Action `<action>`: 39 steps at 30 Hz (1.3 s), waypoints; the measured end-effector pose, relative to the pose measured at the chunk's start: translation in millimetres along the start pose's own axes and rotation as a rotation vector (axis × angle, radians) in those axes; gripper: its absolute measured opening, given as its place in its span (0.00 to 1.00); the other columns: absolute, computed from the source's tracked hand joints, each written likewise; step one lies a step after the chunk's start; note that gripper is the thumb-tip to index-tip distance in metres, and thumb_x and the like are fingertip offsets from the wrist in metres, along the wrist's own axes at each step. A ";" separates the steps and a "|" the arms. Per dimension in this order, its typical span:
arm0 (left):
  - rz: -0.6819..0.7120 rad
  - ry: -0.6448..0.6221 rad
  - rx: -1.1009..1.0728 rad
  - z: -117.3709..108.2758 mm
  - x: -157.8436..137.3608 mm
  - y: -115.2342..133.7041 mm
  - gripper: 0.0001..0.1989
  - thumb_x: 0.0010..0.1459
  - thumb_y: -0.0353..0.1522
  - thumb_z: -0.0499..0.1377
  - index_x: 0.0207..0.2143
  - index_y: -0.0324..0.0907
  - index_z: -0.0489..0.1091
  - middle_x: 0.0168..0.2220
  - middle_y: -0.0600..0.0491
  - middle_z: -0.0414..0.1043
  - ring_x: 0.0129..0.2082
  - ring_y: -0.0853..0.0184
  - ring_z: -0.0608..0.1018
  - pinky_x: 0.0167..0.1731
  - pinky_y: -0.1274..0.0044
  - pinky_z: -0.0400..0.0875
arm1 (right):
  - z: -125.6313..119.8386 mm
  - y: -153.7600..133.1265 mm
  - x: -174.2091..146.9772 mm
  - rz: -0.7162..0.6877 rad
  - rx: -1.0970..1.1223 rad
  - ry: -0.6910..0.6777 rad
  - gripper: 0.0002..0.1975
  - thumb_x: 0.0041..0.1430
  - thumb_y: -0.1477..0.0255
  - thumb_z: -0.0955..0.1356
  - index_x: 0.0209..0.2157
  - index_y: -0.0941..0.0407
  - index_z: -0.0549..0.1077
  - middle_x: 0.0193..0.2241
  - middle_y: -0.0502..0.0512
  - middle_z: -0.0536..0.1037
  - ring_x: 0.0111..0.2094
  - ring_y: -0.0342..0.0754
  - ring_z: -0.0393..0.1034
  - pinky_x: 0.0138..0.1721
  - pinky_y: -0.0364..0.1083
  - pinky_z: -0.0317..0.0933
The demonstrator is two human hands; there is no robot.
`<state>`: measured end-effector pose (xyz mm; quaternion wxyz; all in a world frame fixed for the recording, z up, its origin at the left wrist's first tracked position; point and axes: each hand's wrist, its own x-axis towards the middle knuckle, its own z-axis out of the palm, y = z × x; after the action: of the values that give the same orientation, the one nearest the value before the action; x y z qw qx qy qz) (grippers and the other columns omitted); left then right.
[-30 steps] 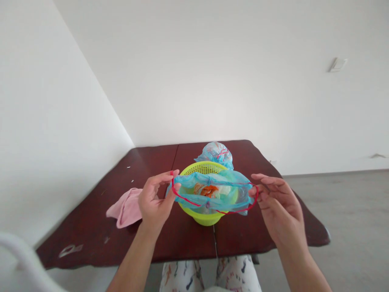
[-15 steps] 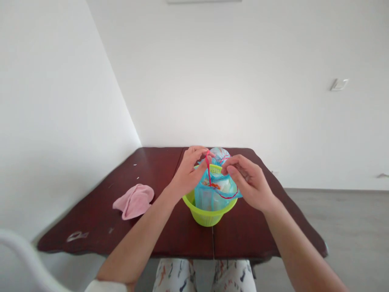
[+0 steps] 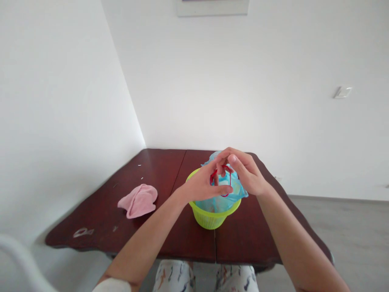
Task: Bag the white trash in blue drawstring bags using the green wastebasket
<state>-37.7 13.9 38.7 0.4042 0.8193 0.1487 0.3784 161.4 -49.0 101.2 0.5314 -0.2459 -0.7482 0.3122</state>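
Note:
A translucent blue drawstring bag [image 3: 214, 205] sits inside the yellow-green plastic basket [image 3: 209, 221] on the table. Its red drawstring [image 3: 230, 178] is raised above the bag's gathered mouth. My left hand [image 3: 204, 183] reaches over the basket from the left, the string looped about its fingers and its thumb pointing right. My right hand [image 3: 247, 170] meets it from the right, fingers bent together at the string. Where the fingertips overlap, the exact grip is hidden. Behind the hands, part of another blue plastic bundle [image 3: 212, 156] shows.
A crumpled pink cloth [image 3: 139, 200] lies left of the basket on the dark red wooden table [image 3: 170, 239]. Small white scraps and a clear plastic piece [image 3: 82, 232] are farther left. White walls bound the table at the back and left.
My hands have come together over the basket, the left moving right and slightly down. The red drawstring is now bunched between them, and the bag's mouth looks more gathered. The view has tilted up slightly.

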 end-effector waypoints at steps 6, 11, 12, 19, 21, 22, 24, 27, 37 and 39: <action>-0.079 0.037 -0.026 14.9 8.9 -7.6 0.20 0.80 0.50 0.63 0.42 0.45 0.81 0.34 0.53 0.80 0.28 0.67 0.75 0.29 0.73 0.74 | 7.3 9.3 1.6 -0.032 -0.180 0.080 0.25 0.85 0.45 0.66 0.55 0.50 0.84 0.49 0.60 0.85 0.42 0.52 0.80 0.41 0.51 0.77; -0.160 0.083 -0.271 0.9 13.3 -11.9 0.40 0.76 0.67 0.57 0.39 0.40 0.82 0.30 0.50 0.80 0.23 0.71 0.70 0.24 0.77 0.65 | 5.2 34.9 -8.4 -0.061 -0.293 0.320 0.19 0.85 0.50 0.69 0.56 0.50 0.81 0.49 0.58 0.83 0.43 0.52 0.81 0.47 0.53 0.78; -0.175 0.108 -0.311 -1.7 14.1 -13.5 0.41 0.73 0.69 0.59 0.37 0.40 0.81 0.29 0.51 0.78 0.23 0.71 0.69 0.24 0.78 0.62 | 4.8 41.0 -12.0 -0.026 -0.309 0.300 0.16 0.85 0.53 0.70 0.56 0.50 0.81 0.45 0.56 0.84 0.40 0.51 0.80 0.46 0.53 0.77; -0.235 0.152 -0.353 -1.9 18.8 -31.8 0.39 0.71 0.70 0.62 0.42 0.42 0.77 0.25 0.58 0.70 0.21 0.72 0.69 0.22 0.79 0.64 | 8.6 74.6 -32.1 -0.006 -0.458 0.353 0.05 0.80 0.64 0.74 0.48 0.49 0.83 0.40 0.55 0.85 0.41 0.53 0.79 0.45 0.55 0.75; -0.257 0.175 -0.373 -0.9 20.8 -36.9 0.38 0.71 0.70 0.62 0.45 0.43 0.76 0.25 0.58 0.72 0.20 0.70 0.73 0.23 0.79 0.70 | 12.0 76.3 -34.0 -0.022 -0.465 0.376 0.05 0.80 0.65 0.74 0.45 0.49 0.82 0.39 0.54 0.84 0.40 0.54 0.79 0.45 0.55 0.75; -0.272 0.195 -0.396 -1.0 21.8 -38.9 0.38 0.70 0.70 0.63 0.45 0.43 0.76 0.25 0.58 0.73 0.20 0.70 0.74 0.23 0.79 0.72 | 14.3 75.6 -34.7 -0.018 -0.462 0.384 0.06 0.80 0.66 0.74 0.44 0.49 0.82 0.38 0.55 0.84 0.40 0.54 0.79 0.45 0.55 0.75; -0.303 0.231 -0.446 -2.6 23.7 -41.7 0.38 0.68 0.70 0.66 0.46 0.43 0.76 0.26 0.57 0.74 0.21 0.69 0.76 0.22 0.79 0.74 | 19.7 71.6 -36.2 0.023 -0.413 0.418 0.07 0.80 0.65 0.74 0.43 0.49 0.81 0.37 0.54 0.85 0.38 0.53 0.80 0.44 0.54 0.76; -0.324 0.275 -0.504 -6.1 24.7 -42.7 0.36 0.67 0.67 0.70 0.45 0.42 0.77 0.31 0.54 0.79 0.22 0.70 0.78 0.20 0.79 0.75 | 28.3 62.3 -39.5 0.145 -0.221 0.493 0.10 0.78 0.60 0.77 0.41 0.50 0.79 0.36 0.54 0.88 0.30 0.49 0.79 0.33 0.50 0.77; -0.301 0.294 -0.525 -6.8 22.1 -37.5 0.34 0.68 0.64 0.72 0.44 0.40 0.83 0.52 0.40 0.88 0.47 0.57 0.89 0.32 0.79 0.81 | 45.5 61.3 -60.2 0.320 -0.021 0.453 0.16 0.74 0.54 0.80 0.45 0.52 0.82 0.40 0.55 0.89 0.21 0.44 0.74 0.20 0.45 0.72; -0.276 0.299 -0.475 -8.0 21.2 -35.0 0.34 0.69 0.64 0.71 0.43 0.40 0.83 0.52 0.39 0.88 0.49 0.56 0.89 0.33 0.78 0.81 | 49.1 68.3 -65.3 0.321 -0.093 0.462 0.15 0.76 0.54 0.79 0.46 0.52 0.82 0.40 0.55 0.89 0.21 0.43 0.73 0.18 0.44 0.70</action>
<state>-27.3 52.0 25.2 0.6055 0.6093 0.2239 0.4603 137.8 -58.1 -2.2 0.6197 -0.4499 -0.5723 0.2933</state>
